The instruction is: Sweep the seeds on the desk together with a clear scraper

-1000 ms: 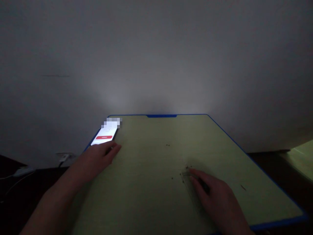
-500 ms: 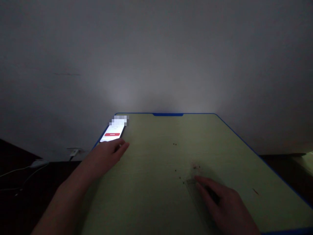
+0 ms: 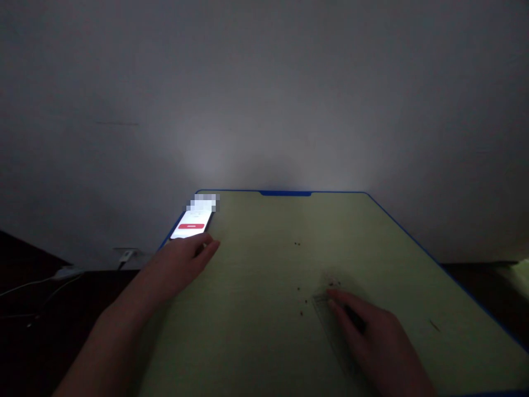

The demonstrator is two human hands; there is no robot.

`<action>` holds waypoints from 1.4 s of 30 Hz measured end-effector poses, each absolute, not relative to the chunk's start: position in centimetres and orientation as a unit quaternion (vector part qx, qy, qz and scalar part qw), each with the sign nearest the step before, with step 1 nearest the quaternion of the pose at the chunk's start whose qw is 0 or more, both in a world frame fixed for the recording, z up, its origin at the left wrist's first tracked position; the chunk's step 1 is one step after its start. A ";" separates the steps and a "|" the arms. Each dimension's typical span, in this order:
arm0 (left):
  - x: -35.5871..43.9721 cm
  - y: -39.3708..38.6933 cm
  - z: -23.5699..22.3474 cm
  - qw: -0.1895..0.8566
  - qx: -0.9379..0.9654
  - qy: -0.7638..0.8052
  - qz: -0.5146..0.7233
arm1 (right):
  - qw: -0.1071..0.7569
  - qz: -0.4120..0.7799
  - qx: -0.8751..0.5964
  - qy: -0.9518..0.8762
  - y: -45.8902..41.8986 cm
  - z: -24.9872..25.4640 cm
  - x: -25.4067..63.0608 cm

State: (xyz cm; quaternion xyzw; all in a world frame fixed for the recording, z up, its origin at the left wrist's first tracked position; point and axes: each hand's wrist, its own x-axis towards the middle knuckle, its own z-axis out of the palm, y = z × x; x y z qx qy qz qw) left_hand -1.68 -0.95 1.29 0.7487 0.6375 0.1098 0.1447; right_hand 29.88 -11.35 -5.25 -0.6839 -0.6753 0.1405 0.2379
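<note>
My right hand point(image 3: 374, 336) is closed over a clear flat strip point(image 3: 330, 336), ruler-like, held low at the tabletop on the right of centre. Thumb and forefinger pinch its far end; the palm hides part of its length. Several tiny dark specks point(image 3: 306, 301) lie left of that end, and more specks point(image 3: 334, 283) sit just beyond the fingertips. My left hand point(image 3: 188, 259) rests at the table's left side with fingers curled and thumb close to the forefinger. What it holds, if anything, is hidden. A phone point(image 3: 190, 220) with a lit screen lies just beyond it.
The pale table point(image 3: 248, 320) has a blue rim and stands against a grey wall point(image 3: 268, 99). Two specks point(image 3: 297, 243) lie farther back, and a thin dark sliver point(image 3: 434, 325) lies to the right. Cables and a plug point(image 3: 127, 255) are at the lower left. The light is dim.
The view has shifted, so the table appears farther right. The strip's far end has moved, and one speck beside it now lies farther left. My left hand stays by the phone.
</note>
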 end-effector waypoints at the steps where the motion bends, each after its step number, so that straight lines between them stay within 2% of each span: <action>1: -1.7 -0.9 1.3 0.145 0.749 0.636 0.110 | 0.242 0.138 -0.687 -0.672 -11.3 -5.2 30.0; 8: -1.8 -0.8 1.2 0.149 0.745 0.643 0.100 | 0.255 0.151 -0.670 -0.681 -10.9 -4.5 29.6; 14: -1.9 -0.6 1.3 0.163 0.742 0.644 0.092 | 0.307 0.136 -0.714 -0.614 -11.1 -4.2 33.6; 18: -2.1 -0.4 1.2 0.169 0.738 0.648 0.081 | 0.305 0.136 -0.723 -0.604 -10.9 -4.4 35.1; 30: -2.7 0.1 0.4 0.165 0.742 0.647 0.066 | 0.337 0.173 -0.687 -0.620 -9.4 -3.4 33.1; 42: -2.2 -0.8 1.3 0.181 0.731 0.653 0.076 | 0.285 0.167 -0.691 -0.643 -9.7 -3.5 33.3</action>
